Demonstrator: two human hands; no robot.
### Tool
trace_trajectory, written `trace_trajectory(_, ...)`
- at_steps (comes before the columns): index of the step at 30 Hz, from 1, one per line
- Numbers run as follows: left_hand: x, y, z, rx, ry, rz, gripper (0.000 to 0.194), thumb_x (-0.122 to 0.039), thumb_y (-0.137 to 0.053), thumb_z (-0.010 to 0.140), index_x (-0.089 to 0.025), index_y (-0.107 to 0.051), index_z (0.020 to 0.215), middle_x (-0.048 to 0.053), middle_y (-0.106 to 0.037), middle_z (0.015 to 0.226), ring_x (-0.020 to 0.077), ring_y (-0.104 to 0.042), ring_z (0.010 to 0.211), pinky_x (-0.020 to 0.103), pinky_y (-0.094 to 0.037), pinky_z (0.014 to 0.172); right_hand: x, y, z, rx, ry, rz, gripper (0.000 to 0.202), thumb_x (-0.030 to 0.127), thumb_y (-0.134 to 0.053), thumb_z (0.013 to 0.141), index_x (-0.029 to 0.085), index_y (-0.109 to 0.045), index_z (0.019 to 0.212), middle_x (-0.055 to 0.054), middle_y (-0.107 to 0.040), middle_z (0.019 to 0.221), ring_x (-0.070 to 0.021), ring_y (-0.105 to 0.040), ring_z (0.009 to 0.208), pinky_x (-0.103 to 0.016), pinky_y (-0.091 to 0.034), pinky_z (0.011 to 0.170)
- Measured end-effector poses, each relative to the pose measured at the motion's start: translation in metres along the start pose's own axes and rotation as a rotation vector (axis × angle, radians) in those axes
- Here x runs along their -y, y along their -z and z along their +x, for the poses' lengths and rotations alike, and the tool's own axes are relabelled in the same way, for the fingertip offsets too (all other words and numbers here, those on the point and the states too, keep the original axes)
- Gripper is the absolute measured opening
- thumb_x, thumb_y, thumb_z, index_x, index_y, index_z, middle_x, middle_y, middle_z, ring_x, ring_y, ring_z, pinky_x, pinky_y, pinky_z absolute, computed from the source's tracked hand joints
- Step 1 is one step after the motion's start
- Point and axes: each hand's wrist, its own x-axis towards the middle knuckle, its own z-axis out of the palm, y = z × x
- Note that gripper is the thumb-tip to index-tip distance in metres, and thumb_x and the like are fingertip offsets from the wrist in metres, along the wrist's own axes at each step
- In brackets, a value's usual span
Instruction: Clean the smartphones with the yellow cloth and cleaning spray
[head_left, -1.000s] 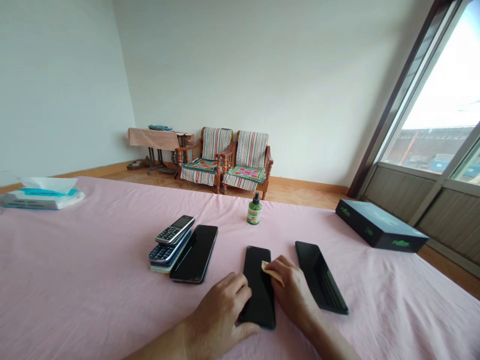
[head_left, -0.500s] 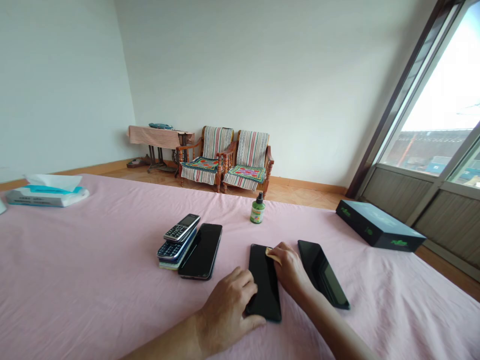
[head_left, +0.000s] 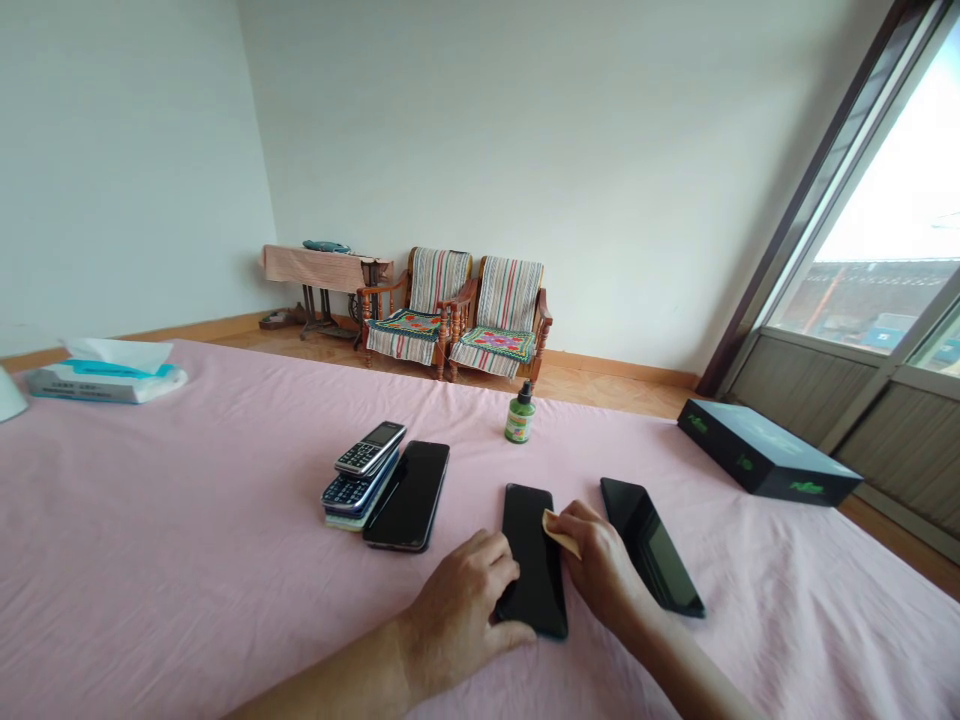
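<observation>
In the head view, the middle phone (head_left: 538, 575) lies flat on the pink cloth (head_left: 195, 560), screen up. The left hand (head_left: 461, 610) has its grip on the phone's near left corner, fingers over the edge. The right hand (head_left: 604, 560) has a narrow grip, pinching a yellow wipe (head_left: 564, 540) at the phone's right edge. A 2nd phone (head_left: 652, 550) lies just right of that hand; a 3rd (head_left: 409, 497) lies left, beside stacked keypad phones (head_left: 361, 475). A green bottle (head_left: 519, 417) stands beyond.
</observation>
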Motion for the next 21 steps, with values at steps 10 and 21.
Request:
trace_trajectory(10,-0.002,0.003,0.000,-0.003,0.025,-0.052,0.040,-0.028,-0.084,0.065,-0.017,-0.065,0.098,0.003,-0.059,0.097,0.0220,-0.053,0.092,0.033,-0.046,0.082,0.030,0.018,-0.042,0.172,0.026,0.148,0.025,0.000,-0.046,0.074,0.019,-0.062,0.067,-0.001,-0.055,0.074,-0.0124,-0.057,0.066,-0.021,-0.039,0.057)
trace_trajectory(21,0.001,0.006,0.000,0.025,-0.050,-0.079,0.044,-0.033,-0.082,0.067,-0.018,-0.065,0.105,0.006,-0.059,0.105,0.0234,-0.053,0.098,0.034,-0.044,0.089,-0.011,-0.002,0.043,-0.174,-0.073,-0.081,0.025,0.003,-0.048,0.074,0.017,-0.069,0.075,-0.004,-0.061,0.075,-0.0160,-0.057,0.069,-0.025,-0.040,0.065)
